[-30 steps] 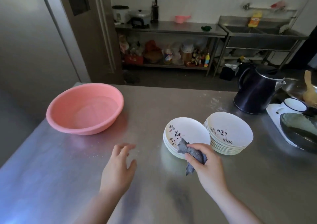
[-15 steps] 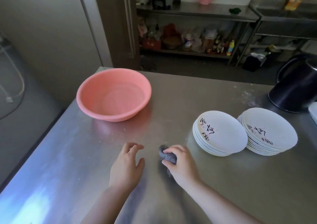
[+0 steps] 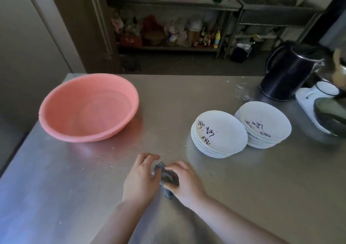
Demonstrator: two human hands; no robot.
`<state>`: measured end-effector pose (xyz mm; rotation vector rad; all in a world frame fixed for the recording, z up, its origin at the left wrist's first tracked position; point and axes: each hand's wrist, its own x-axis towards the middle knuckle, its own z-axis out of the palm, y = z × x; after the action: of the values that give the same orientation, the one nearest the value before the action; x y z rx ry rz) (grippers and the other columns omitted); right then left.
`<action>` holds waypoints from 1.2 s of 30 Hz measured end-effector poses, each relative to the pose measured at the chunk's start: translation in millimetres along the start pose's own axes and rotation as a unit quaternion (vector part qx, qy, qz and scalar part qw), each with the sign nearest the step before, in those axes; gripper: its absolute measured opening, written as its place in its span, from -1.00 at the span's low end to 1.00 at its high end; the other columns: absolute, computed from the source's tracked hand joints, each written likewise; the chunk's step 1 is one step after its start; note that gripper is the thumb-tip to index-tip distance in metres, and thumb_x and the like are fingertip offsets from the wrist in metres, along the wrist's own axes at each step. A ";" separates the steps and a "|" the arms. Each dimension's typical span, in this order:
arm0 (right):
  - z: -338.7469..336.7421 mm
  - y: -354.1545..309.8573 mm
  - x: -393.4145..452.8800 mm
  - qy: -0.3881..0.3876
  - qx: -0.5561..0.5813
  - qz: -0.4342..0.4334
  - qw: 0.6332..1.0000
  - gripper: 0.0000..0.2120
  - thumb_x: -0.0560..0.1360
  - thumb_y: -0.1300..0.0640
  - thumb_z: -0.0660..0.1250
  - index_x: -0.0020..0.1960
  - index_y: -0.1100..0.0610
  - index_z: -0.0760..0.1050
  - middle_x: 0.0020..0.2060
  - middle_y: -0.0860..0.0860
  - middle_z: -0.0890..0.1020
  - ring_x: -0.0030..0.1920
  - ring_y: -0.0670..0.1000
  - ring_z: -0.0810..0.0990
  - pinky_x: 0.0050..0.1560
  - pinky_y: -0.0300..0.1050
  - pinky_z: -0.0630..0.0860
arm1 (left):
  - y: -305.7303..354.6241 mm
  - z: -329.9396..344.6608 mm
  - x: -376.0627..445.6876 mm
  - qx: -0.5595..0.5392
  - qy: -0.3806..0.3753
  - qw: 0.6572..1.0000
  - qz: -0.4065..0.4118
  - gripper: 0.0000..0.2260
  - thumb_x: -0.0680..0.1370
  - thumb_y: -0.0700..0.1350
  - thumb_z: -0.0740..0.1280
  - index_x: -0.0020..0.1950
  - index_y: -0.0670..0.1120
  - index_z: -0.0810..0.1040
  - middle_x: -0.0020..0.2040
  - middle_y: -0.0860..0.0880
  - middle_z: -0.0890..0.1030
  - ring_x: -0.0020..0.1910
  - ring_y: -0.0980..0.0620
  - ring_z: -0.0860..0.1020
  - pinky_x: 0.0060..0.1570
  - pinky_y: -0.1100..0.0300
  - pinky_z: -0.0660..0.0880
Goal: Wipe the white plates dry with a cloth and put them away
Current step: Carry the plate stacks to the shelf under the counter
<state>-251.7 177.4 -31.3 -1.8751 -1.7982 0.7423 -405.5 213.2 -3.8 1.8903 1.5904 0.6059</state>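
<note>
Since half a second ago, the left hand (image 3: 139,177) has been brought against the grey cloth (image 3: 165,176), which was held by the right hand (image 3: 184,181) alone; both hands now pinch it between them at 6 o'clock on the table (image 3: 243,197), probably so it can be refolded to a drier face. Cloth: soft, crumpled, bunched. White plates: two stacks at 3 o'clock, near stack (image 3: 219,134) and far stack (image 3: 264,125), touching or nearly so, glossy, shallow, marked with black calligraphy, none lifted. Pink plastic basin (image 3: 88,108): round, at 10 o'clock. Dark kettle (image 3: 288,71): at 2 o'clock. Table: brushed steel, smeared.
</note>
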 end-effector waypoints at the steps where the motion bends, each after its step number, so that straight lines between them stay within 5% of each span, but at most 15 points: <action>1: -8.7 3.1 -3.8 0.023 0.011 0.006 1.000 -0.65 0.42 0.05 0.43 0.19 -0.07 0.54 0.15 -0.14 0.47 0.21 -0.12 0.40 0.15 -0.30 0.34 | 5.8 4.7 3.0 -0.009 -0.006 1.000 0.013 -0.71 0.51 -0.15 0.38 0.20 0.12 0.55 0.20 0.23 0.44 0.04 0.13 0.56 -0.10 0.12 0.55; 15: -106.5 100.7 -37.1 0.255 0.151 0.121 0.947 -0.76 0.46 0.13 0.45 -0.03 -0.20 0.54 0.01 -0.22 0.60 0.10 -0.15 0.53 0.14 -0.08 0.49 | 93.1 79.0 28.0 -0.058 -0.026 0.994 0.089 -0.62 0.48 -0.20 0.41 0.28 0.02 0.54 0.22 0.12 0.46 0.16 0.04 0.55 -0.04 0.16 0.49; 20: -125.4 131.9 -20.1 0.256 0.173 0.156 0.938 -0.85 0.49 0.11 0.43 -0.08 -0.13 0.51 -0.05 -0.17 0.60 0.07 -0.10 0.57 0.08 -0.02 0.53 | 110.0 99.9 37.3 -0.040 0.018 0.995 0.087 -0.44 0.38 0.00 0.55 0.35 0.07 0.48 0.37 0.06 0.40 0.34 0.02 0.42 0.10 0.08 0.51; 25: -136.6 149.0 -5.9 0.210 0.138 0.137 0.958 -0.61 0.36 -0.02 0.53 0.05 -0.04 0.40 -0.03 -0.23 0.51 0.03 -0.24 0.47 -0.07 -0.44 0.34 | 118.1 122.0 53.4 0.017 -0.015 0.995 0.102 -0.11 0.18 0.14 0.65 0.44 0.01 0.40 0.52 -0.06 0.27 0.48 -0.14 0.26 0.37 -0.12 0.36; 31: -146.1 159.2 0.9 0.174 0.129 0.110 0.970 -0.54 0.26 -0.06 0.59 0.01 -0.06 0.40 -0.11 -0.23 0.47 0.03 -0.28 0.42 -0.09 -0.47 0.32 | 116.3 133.0 60.4 0.031 0.019 0.995 0.095 -0.13 0.20 0.12 0.64 0.44 -0.01 0.41 0.52 -0.05 0.28 0.47 -0.15 0.28 0.35 -0.15 0.38; 36: -148.3 159.9 6.8 0.166 0.141 0.114 0.969 -0.54 0.26 -0.06 0.59 -0.02 -0.06 0.38 -0.13 -0.21 0.47 0.01 -0.27 0.44 -0.11 -0.44 0.35 | 115.8 130.7 63.6 0.011 0.015 0.994 0.106 -0.13 0.23 0.34 0.46 0.46 0.01 0.39 0.53 -0.02 0.27 0.50 -0.07 0.24 0.38 0.00 0.29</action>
<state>-33.8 182.2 -21.9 -1.8973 -1.2204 0.6729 -223.0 243.6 -20.2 2.0913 1.4300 0.7117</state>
